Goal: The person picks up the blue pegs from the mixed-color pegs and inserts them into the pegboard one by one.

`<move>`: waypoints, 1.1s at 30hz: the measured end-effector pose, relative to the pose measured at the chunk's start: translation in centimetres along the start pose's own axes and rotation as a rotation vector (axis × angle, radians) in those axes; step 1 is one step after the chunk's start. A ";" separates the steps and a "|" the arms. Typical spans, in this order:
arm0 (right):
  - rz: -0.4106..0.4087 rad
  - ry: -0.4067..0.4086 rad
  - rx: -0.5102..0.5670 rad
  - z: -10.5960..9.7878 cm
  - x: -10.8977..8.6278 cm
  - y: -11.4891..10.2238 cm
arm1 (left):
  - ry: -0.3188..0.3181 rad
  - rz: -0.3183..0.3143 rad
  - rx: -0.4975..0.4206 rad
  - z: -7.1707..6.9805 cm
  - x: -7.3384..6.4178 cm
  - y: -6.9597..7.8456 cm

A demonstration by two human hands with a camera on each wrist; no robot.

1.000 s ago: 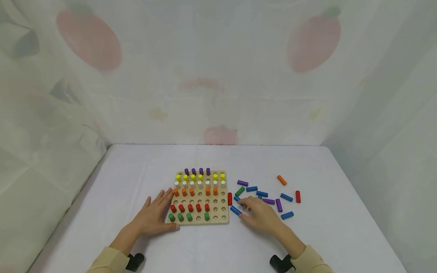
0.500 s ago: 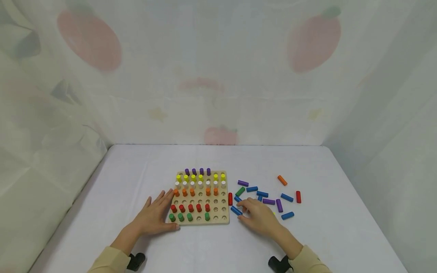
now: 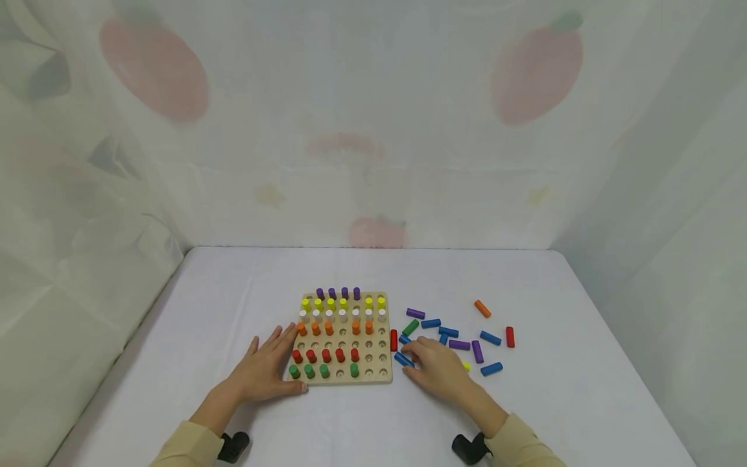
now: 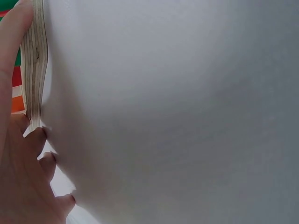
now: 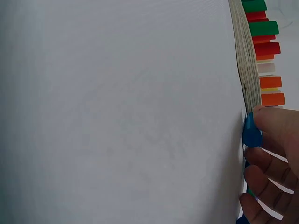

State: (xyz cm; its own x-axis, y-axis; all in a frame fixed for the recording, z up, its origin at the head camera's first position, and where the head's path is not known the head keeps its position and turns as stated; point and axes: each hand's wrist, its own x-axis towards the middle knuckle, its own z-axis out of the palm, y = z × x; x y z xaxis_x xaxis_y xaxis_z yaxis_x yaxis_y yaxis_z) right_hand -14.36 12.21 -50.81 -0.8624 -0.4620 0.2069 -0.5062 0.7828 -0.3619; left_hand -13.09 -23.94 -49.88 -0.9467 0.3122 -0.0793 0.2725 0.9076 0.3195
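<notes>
A light wooden peg board (image 3: 367,383) holds upright coloured pegs in rows. My left hand (image 3: 262,366) rests along its left side, fingers spread, thumb at the front left corner. Right of the board, my right hand (image 3: 443,370) hovers low, thumb and fingertips apart around a blue peg (image 3: 404,360) lying on the table. In the right wrist view the thumb overlaps the end of this blue peg (image 5: 252,136); whether it touches is unclear. A second blue peg (image 3: 405,339) lies just beyond the index finger, and a red peg (image 3: 393,340) lies against the board's right edge.
More loose pegs lie to the right and behind the right hand: green (image 3: 411,327), purple (image 3: 459,345), blue (image 3: 491,369), orange (image 3: 482,308) and red (image 3: 510,336). A yellow peg (image 3: 466,366) shows partly behind the hand. White cloth covers the table (image 3: 245,279).
My right wrist has shifted slightly left, and the yellow peg behind the hand has come into sight. The left hand and the board have stayed in place.
</notes>
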 end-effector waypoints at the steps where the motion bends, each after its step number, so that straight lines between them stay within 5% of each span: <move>1: -0.001 -0.002 -0.005 0.0 0.1 0.0 | 0.000 0.000 -0.001 0.0 0.0 0.0; 15: -0.025 -0.017 -0.006 0.0 0.5 -0.3 | -0.014 -0.013 -0.017 0.1 0.1 -0.1; 33: -0.032 0.067 0.055 -0.7 0.9 -0.3 | -0.020 -0.028 -0.034 -0.1 0.1 0.2</move>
State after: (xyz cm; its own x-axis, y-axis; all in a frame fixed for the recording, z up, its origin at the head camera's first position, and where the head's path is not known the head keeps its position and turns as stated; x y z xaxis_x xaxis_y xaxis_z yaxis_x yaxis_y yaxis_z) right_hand -15.03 11.88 -49.86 -0.8454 -0.4557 0.2786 -0.5337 0.7432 -0.4036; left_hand -13.16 -23.76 -49.78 -0.9503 0.2921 -0.1074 0.2392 0.9063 0.3485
